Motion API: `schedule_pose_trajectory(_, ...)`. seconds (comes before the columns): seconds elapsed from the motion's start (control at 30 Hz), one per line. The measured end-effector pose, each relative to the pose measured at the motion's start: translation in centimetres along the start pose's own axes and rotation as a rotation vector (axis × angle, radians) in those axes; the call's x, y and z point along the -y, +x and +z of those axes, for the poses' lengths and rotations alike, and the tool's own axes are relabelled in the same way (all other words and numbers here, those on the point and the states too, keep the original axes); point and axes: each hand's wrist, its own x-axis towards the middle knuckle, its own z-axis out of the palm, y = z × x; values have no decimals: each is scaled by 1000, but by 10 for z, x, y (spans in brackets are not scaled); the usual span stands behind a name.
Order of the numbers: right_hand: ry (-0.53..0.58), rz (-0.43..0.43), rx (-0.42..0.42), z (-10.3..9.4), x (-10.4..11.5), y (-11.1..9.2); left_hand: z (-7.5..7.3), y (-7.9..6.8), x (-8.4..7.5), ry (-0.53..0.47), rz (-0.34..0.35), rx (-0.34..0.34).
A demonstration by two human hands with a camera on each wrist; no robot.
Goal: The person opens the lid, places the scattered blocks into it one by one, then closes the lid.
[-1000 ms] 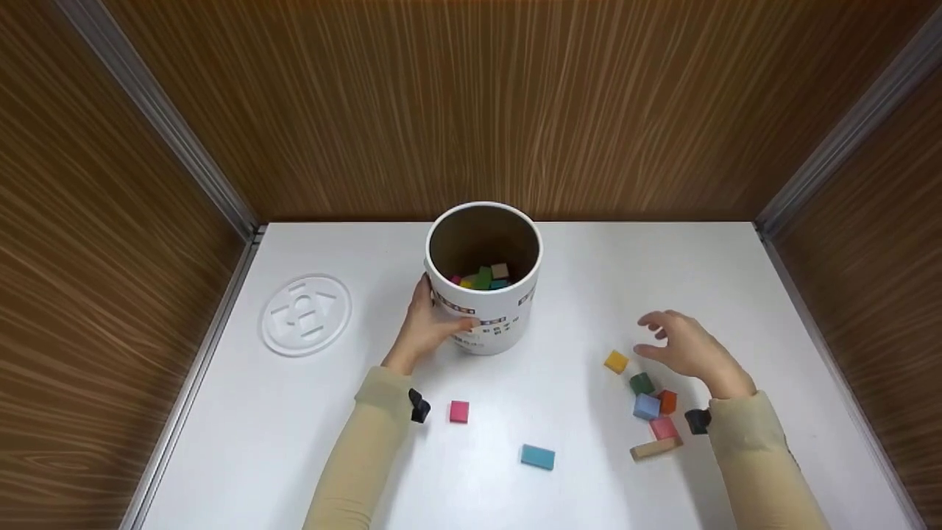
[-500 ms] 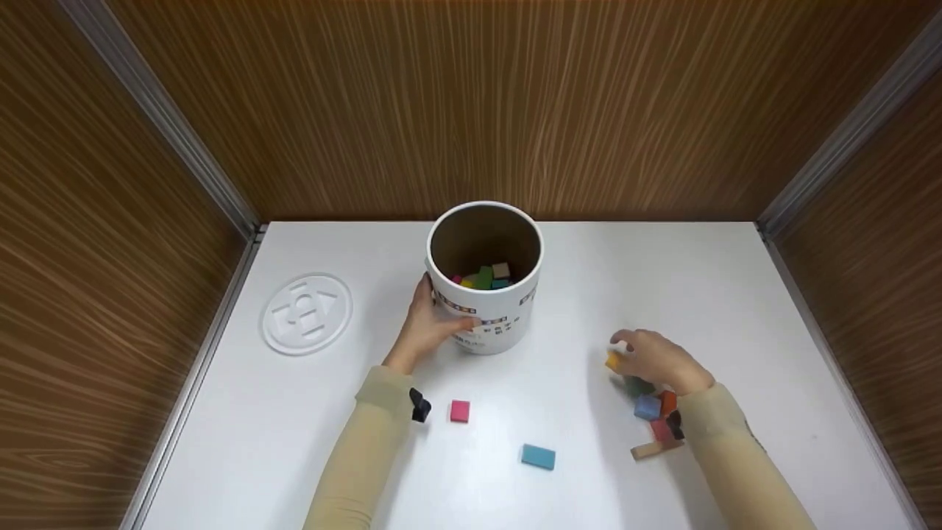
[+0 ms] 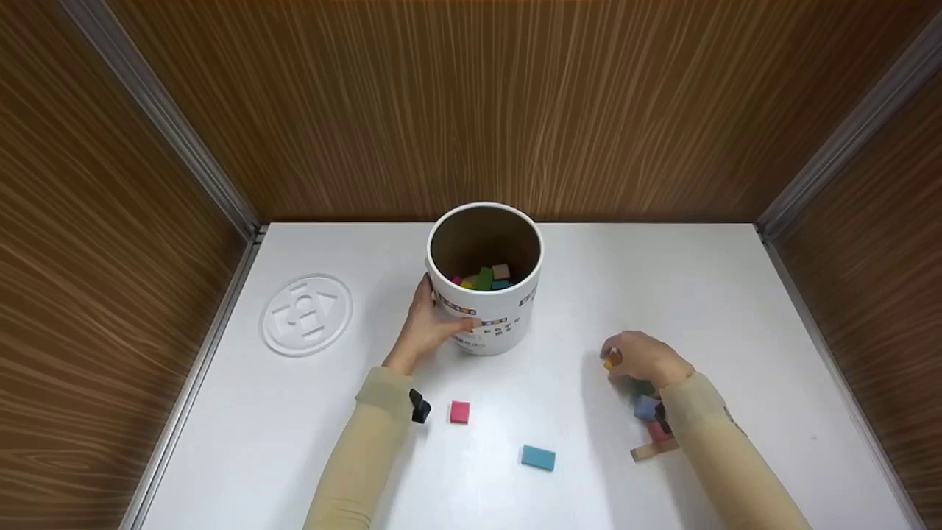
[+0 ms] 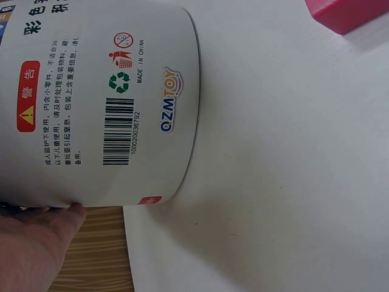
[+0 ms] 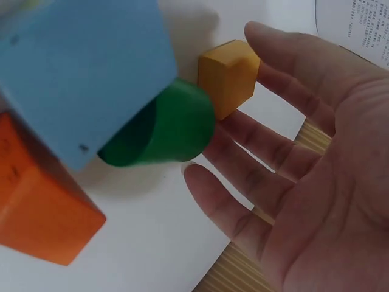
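Observation:
My left hand (image 3: 425,331) grips the side of a white cylindrical tub (image 3: 497,340), thumb across its printed front and fingers round its left. Colored blocks (image 3: 483,278) lie in the bottom of the upright tub. To the right, my right hand (image 3: 647,357) reaches down to the table and pinches a small yellow block (image 5: 226,79) between thumb and fingers. In the right wrist view a green cylinder block (image 5: 185,121) lies beside the middle and ring fingertips. A light blue block (image 5: 91,73) and an orange block (image 5: 45,201) are close to it.
A round white lid (image 3: 305,315) lies at the left of the table. Nearer the front are a pink block (image 3: 459,412) and a turquoise block (image 3: 538,457). A plain wooden block (image 3: 647,450) and a red block (image 3: 657,431) lie by the right sleeve. Wood-grain panels wall the table.
My right hand has come down and to the left, over the loose blocks, and has taken the yellow block between its fingers. My left hand and the tub have stayed in place.

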Motion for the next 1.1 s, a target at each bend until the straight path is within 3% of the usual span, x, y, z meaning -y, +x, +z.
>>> schedule_pose_trajectory(0.5, 62, -77, -4, 2, -8, 4, 0, 0, 1, -15, 7, 4)
schedule_pose_trajectory(0.73, 98, -48, -35, 0, -7, 1, 0, 1, 1, -9, -8, 2)
schedule_pose_trajectory(1.1, 95, -122, -137, -21, 4, -11, 1, 1, 0, -14, 7, -1)
